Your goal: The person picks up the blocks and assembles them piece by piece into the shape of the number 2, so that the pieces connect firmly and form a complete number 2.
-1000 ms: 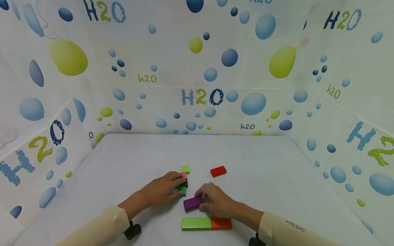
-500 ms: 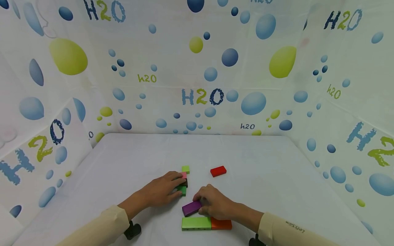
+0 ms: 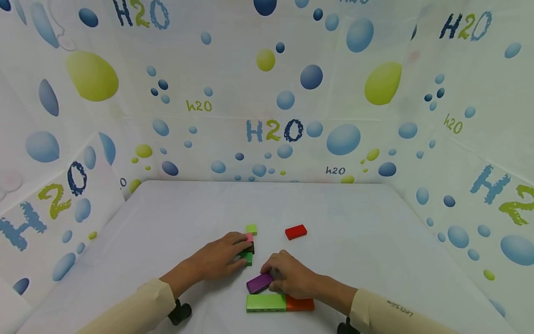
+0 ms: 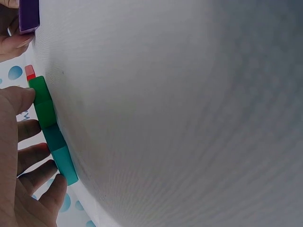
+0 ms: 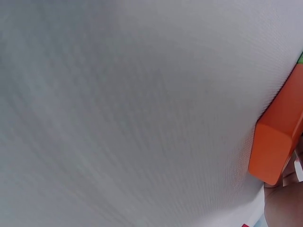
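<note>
My right hand (image 3: 294,276) pinches the end of a purple block (image 3: 258,283) between thumb and fingers. The block lies slanted, just behind a long light green block (image 3: 265,303) and an orange block (image 3: 301,304), set end to end. My left hand (image 3: 219,260) rests its fingers on a small group of blocks, where a pink block (image 3: 249,237), a dark block (image 3: 251,248) and a green block (image 3: 249,259) show past the fingers. In the left wrist view the thumb touches the green block (image 4: 43,101) and other fingertips touch teal blocks (image 4: 65,163).
A small lime block (image 3: 251,229) sits behind the left hand's group. Farther right lies a red block (image 3: 296,232), alone on the white tabletop (image 3: 342,218). White cloth walls (image 3: 233,83) with a bubble print stand at the back and both sides.
My right hand has shifted the purple block slightly left and toward me, and the block is turned a little more slantwise. The left hand has stayed in place.
</note>
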Available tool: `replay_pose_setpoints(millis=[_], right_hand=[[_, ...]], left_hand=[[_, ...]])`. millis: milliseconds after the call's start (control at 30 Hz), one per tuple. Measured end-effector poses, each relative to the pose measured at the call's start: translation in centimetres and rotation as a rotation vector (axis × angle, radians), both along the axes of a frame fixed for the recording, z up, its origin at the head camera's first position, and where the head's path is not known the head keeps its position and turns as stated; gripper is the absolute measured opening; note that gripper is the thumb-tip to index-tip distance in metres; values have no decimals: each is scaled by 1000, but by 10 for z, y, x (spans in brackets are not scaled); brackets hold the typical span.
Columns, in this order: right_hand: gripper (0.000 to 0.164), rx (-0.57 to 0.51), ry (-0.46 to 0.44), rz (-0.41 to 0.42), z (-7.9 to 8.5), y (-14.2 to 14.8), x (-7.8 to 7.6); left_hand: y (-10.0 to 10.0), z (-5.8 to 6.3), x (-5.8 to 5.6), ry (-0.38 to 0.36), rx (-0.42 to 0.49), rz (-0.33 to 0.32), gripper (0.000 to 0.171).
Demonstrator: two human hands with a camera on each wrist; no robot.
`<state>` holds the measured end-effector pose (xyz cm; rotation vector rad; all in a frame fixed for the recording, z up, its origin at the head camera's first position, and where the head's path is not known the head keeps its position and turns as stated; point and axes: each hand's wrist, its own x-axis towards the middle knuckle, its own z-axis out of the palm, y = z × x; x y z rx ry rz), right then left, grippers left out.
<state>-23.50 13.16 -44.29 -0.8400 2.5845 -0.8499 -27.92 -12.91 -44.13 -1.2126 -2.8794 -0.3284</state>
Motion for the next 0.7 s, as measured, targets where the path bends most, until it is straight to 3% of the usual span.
replay_pose_setpoints(millis=[467, 700], right_hand=[[29, -17, -25, -4, -3, 4, -1], [42, -30, -73, -36, -3, 4, -1]], left_hand=[[0, 1, 0, -1, -10, 4, 51], [0, 2, 0, -8, 5, -8, 49]])
